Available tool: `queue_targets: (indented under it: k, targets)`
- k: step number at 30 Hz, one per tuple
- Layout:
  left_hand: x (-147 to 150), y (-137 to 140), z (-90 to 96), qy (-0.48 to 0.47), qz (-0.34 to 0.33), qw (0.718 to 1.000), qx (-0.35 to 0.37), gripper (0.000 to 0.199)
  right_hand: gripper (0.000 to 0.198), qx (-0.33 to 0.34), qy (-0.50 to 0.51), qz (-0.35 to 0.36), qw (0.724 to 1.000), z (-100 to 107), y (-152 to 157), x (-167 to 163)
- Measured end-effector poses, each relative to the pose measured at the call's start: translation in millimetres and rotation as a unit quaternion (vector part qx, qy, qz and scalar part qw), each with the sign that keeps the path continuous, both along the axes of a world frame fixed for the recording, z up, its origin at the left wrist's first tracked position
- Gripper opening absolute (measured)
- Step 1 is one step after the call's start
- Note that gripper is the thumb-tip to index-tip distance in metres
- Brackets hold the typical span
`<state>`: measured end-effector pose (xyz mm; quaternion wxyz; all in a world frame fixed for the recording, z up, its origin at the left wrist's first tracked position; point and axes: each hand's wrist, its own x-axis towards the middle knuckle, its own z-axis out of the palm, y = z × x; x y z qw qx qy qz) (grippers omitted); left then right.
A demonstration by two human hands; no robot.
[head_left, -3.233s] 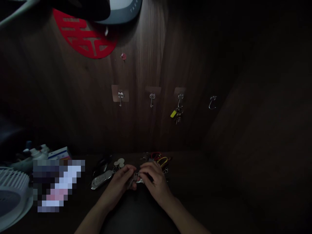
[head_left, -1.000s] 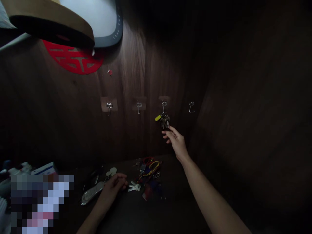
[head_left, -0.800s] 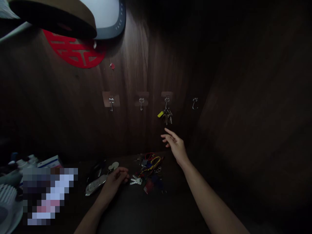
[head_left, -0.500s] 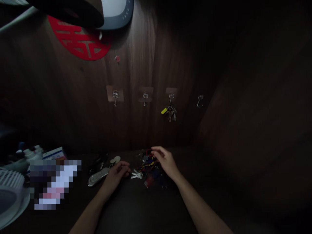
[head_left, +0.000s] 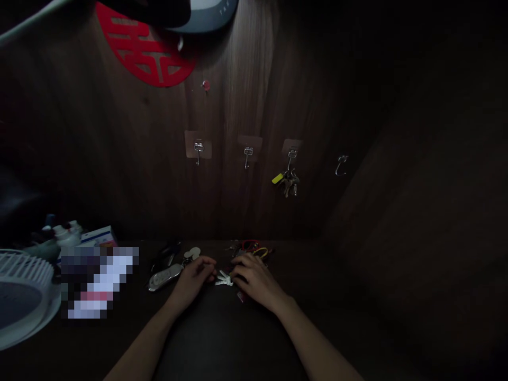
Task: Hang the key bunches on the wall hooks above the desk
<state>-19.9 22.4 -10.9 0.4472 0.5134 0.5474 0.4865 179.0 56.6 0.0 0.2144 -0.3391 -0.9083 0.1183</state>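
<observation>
Keys (head_left: 225, 280) in a silver fan lie on the dark surface (head_left: 222, 328) between the hands. The right hand (head_left: 256, 279) is palm down at their right end, fingers bent; whether it pinches anything cannot be told. A yellow cord (head_left: 261, 250) shows beyond it. The left hand (head_left: 197, 273) is loosely curled, half open, just left of the keys, beside a silver fob (head_left: 164, 278).
</observation>
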Motion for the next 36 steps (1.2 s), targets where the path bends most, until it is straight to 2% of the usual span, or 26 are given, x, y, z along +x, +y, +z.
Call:
queue_targets:
  k: [4,8,11,16,18,22,25,36]
  targets:
    - [2.8,-3.1,1.9,0.026,-0.010,0.999,0.017,0.020,0.010,-0.023,0.054,-0.005,0.998,5.9,-4.3,-5.5]
    - [7.9,-9.2,5.8,0.071,-0.070,0.993,0.061,0.020,0.012,-0.110,0.165,-0.015,0.980,8.1,-9.1,-12.3]
    - [12.6,-12.7,7.3,0.074,-0.105,0.989,0.076,0.021,0.012,-0.173,0.240,-0.037,0.954,4.5,-9.6,-17.8]
    - [17.1,-12.1,5.5,0.019,-0.111,0.992,0.060,0.021,0.016,-0.282,0.355,-0.052,0.890,-2.4,-5.3,-24.3]
    - [17.6,-9.9,3.8,-0.021,-0.104,0.993,0.041,0.020,0.019,-0.304,0.389,-0.055,0.868,-2.9,-4.3,-24.8]
    - [17.6,-5.5,1.8,-0.105,-0.041,0.994,-0.005,0.023,0.022,-0.306,0.369,-0.050,0.876,0.1,-6.8,-25.4]
    - [16.6,-4.4,2.9,-0.141,-0.020,0.990,-0.023,0.026,0.028,-0.331,0.342,-0.027,0.879,2.4,-10.3,-27.7]
    - [14.0,-5.5,4.6,-0.164,-0.045,0.985,-0.043,0.029,0.026,-0.372,0.348,0.003,0.860,-5.7,-7.1,-26.4]
